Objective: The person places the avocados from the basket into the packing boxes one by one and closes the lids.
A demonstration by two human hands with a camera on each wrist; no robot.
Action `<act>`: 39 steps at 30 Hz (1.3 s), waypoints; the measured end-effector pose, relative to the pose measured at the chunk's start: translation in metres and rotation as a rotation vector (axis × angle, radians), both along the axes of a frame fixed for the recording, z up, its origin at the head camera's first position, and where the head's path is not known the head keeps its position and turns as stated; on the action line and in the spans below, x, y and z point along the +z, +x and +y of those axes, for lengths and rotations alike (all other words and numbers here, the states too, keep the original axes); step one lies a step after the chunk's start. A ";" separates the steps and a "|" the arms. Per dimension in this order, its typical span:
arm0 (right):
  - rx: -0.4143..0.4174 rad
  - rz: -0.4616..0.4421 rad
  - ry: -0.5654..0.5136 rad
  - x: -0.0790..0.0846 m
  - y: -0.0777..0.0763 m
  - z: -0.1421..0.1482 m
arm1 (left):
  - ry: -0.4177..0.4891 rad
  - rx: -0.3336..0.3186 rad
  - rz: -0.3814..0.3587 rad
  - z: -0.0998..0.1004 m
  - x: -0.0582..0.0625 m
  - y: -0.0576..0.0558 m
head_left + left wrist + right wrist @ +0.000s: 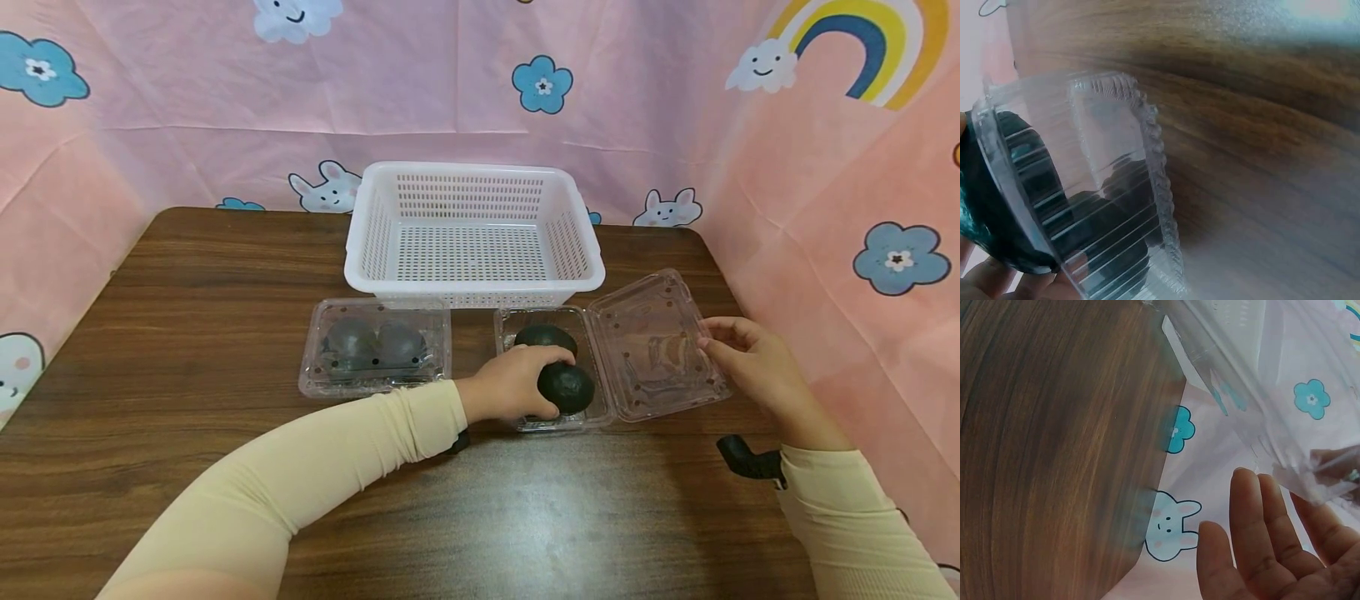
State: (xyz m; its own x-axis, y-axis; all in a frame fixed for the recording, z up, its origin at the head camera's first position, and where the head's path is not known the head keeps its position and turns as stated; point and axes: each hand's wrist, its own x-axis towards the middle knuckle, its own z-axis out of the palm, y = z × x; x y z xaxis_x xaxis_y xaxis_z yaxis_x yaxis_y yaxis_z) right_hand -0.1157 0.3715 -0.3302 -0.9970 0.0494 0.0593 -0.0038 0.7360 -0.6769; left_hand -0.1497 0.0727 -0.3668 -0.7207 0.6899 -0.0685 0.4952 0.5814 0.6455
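My left hand (506,385) grips a dark green avocado (567,388) at the near side of an open clear plastic clamshell (609,410). In the left wrist view the avocado (985,206) shows at the rim, behind the ribbed clear wall (1113,134). A second avocado (546,334) lies in the far side of the same base, partly covered by the hand. The clamshell's lid (660,350) is folded out to the right. At that lid's outer edge, my right hand (761,375) pinches the plastic between thumb and fingers; other fingers (1247,525) extend below the lid (1260,412).
A closed clear clamshell (309,375) with two dark round fruits (375,342) sits to the left on the wooden table (187,358). Behind both packs stands a white slotted basket (474,287). Pink printed cloth (450,92) hangs along the back and sides.
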 end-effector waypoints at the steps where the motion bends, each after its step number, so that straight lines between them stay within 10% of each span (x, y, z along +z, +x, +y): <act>1: -0.001 -0.003 0.005 0.000 0.000 0.000 | -0.005 0.003 0.001 0.000 0.000 0.000; 39: 0.004 -0.001 0.014 -0.003 0.002 0.002 | -0.126 0.025 0.043 0.014 -0.010 0.003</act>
